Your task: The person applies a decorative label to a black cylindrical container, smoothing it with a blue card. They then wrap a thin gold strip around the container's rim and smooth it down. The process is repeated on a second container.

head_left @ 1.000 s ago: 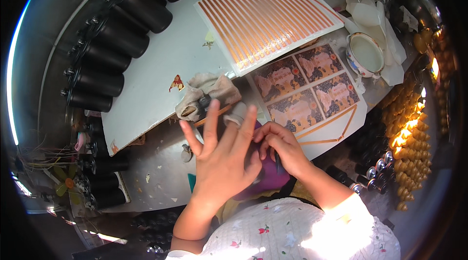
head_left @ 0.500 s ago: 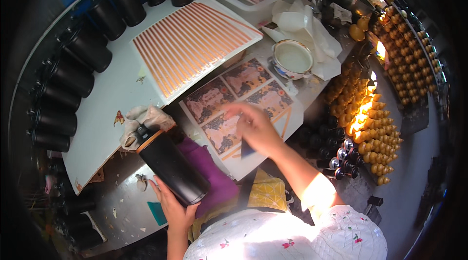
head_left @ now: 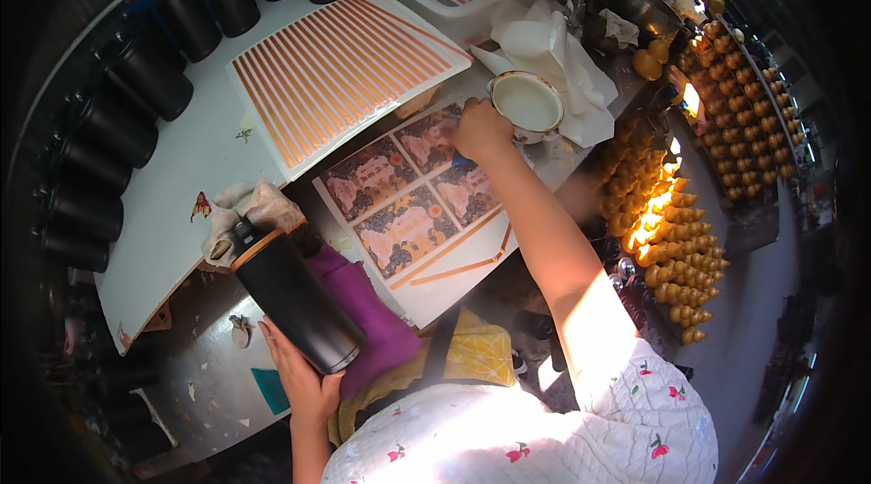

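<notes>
Black cylinder point(head_left: 304, 307) slants across the lower left of the frame, its bottom end cupped by the left hand point(head_left: 304, 380), fingers part-bent along its side. At centre, the right hand point(head_left: 481, 132) reaches over a glossy printed sheet point(head_left: 404, 230) beside a round pot point(head_left: 535, 134); its fingers curl down, and I cannot tell whether they grip anything. Soft purple cloth point(head_left: 367, 298) lies beside the cylinder. Orange stripes cover a flat sheet point(head_left: 345, 76) on the pale board point(head_left: 177, 189), upper left; rounded, shiny golden pieces point(head_left: 676, 280) crowd the right.
</notes>
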Available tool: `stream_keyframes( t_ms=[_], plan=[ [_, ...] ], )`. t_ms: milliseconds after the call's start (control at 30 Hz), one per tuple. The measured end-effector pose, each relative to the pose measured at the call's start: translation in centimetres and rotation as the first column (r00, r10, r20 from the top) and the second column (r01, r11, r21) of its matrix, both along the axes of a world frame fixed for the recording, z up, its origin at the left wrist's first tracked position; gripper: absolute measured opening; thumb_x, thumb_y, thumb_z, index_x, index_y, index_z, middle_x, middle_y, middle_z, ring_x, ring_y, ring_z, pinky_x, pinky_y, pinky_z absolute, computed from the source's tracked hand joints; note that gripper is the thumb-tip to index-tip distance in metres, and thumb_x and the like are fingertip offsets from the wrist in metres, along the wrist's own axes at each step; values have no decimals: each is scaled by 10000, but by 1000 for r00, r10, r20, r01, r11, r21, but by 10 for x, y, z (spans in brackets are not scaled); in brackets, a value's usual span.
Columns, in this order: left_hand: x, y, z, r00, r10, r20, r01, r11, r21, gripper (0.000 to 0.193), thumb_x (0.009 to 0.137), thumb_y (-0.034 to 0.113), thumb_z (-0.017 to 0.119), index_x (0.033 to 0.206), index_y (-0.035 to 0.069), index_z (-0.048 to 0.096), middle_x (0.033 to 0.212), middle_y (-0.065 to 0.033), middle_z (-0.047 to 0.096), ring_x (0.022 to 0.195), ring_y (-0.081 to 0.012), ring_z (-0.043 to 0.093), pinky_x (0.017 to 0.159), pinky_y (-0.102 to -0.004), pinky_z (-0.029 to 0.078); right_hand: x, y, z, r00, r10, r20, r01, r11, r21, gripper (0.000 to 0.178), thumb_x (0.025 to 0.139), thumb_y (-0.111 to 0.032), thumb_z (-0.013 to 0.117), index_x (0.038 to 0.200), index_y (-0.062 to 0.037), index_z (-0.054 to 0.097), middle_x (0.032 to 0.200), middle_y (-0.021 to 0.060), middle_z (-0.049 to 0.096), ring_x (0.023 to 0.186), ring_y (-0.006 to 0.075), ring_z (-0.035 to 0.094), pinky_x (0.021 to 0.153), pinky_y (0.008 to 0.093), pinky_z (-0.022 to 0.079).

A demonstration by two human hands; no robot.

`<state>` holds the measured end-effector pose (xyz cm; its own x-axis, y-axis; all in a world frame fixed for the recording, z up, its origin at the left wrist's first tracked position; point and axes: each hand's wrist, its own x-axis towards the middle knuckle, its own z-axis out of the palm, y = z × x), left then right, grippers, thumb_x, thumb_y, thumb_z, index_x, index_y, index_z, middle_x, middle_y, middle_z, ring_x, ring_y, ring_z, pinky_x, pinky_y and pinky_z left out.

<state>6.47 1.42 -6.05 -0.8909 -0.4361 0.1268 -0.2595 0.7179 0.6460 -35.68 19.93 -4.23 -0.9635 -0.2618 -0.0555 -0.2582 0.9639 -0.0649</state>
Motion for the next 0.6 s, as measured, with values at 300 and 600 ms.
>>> stream_keyframes(
  t_ms=[300, 600],
  plan=[
    [0, 0, -1, 999, -22, -32, 22, 1000, 6, 1145, 810, 563, 685, 1532, -118, 115, 1590, -331, 179, 1472, -545, 132, 1198, -546, 145, -15, -6, -8, 997, -70, 19, 70, 997, 27, 533, 866, -380, 705, 1215, 1, 578, 1170, 152, 671, 1053, 295, 693, 809, 418, 582],
    [-3, 1, 1, 999, -25, -30, 25, 1000, 14, 1156, 835, 657, 611, 1539, -106, 104, 1592, -319, 191, 1459, -560, 153, 1189, -557, 160, -1, 10, -25, 899, -10, -438, -56, 989, -136, 136, 835, -117, 636, 962, -88, 675, 846, 148, 707, 809, 366, 690, 676, 482, 538]
  ],
)
